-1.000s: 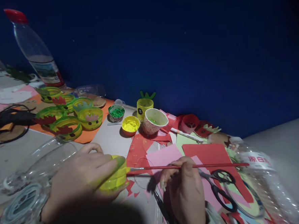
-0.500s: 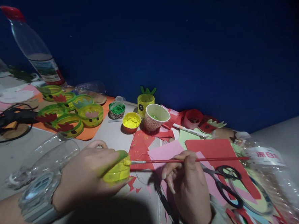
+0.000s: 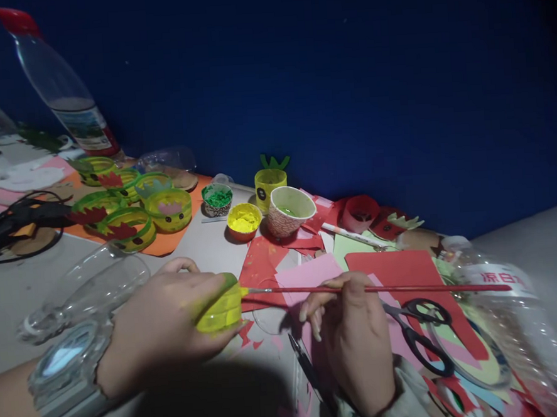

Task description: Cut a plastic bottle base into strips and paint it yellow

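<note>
My left hand, with a grey watch on its wrist, is closed around a ring of clear plastic painted yellow, with green along its upper edge. Paint marks show on the thumb and a fingertip. A long red paintbrush lies nearly level in my right hand, pinched between thumb and fingers. Its yellow-coated tip touches the ring's right side. Beyond the hands stand a small cup of yellow paint, a cup of green paint and a larger paper cup with greenish liquid.
Several painted rings with paper crests sit on orange paper at left. A red-capped bottle stands behind them, and a clear bottle piece lies nearer. Scissors, red paper and a plastic bottle lie at right.
The brush has turned slightly and its handle now reaches further right. Its tip has shifted on the ring's right side. My left hand still holds the ring, a little turned.
</note>
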Available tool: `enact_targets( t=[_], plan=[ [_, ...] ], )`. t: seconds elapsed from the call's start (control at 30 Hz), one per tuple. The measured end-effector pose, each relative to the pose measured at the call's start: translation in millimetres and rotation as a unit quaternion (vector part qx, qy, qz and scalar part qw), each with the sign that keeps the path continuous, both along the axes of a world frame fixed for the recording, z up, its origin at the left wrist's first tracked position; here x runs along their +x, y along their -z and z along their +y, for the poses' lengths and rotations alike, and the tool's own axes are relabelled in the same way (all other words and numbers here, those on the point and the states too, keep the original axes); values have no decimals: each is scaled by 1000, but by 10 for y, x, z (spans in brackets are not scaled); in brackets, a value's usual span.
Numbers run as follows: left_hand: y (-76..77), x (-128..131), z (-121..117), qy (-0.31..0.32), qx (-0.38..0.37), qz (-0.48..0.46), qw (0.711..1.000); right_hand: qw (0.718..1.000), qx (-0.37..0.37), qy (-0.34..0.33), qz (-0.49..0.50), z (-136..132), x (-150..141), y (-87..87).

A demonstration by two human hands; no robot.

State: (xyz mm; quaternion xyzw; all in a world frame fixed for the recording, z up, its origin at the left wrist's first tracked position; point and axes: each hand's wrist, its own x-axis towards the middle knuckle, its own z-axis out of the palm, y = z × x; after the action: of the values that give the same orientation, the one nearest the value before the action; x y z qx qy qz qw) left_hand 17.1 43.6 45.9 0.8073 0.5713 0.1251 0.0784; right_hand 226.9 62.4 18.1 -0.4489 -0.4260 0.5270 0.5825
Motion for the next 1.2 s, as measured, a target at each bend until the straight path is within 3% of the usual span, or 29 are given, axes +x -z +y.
enact_targets(
  t=[0.1, 0.3, 0.47, 0.6, 0.77, 1.03, 1.2],
  plan=[
    [-4, -12, -2, 0, 8, 0, 1000, 1000, 8, 13, 13, 10, 10, -33],
    [-17, 29, -1, -11, -18, 21, 1000, 996, 22, -69, 52, -72, 11, 30],
    [-49, 48, -13, -66, -79, 26, 994, 1000, 17, 1, 24, -6, 16, 20],
    [-45, 85, -34, -95, -56, 59, 992, 999, 12, -20, 36, -31, 8, -67],
    [-11, 117, -86, -52, -9, 76, 996, 996, 1, -73, 51, -102, -2, -31],
    [-4, 34, -51, -33, -10, 73, 997, 1000, -5, 26, -2, 47, 20, -89],
    [37, 27, -63, -31, 9, 66, 997, 999, -14, -33, -4, -30, -7, -95]
  ],
)
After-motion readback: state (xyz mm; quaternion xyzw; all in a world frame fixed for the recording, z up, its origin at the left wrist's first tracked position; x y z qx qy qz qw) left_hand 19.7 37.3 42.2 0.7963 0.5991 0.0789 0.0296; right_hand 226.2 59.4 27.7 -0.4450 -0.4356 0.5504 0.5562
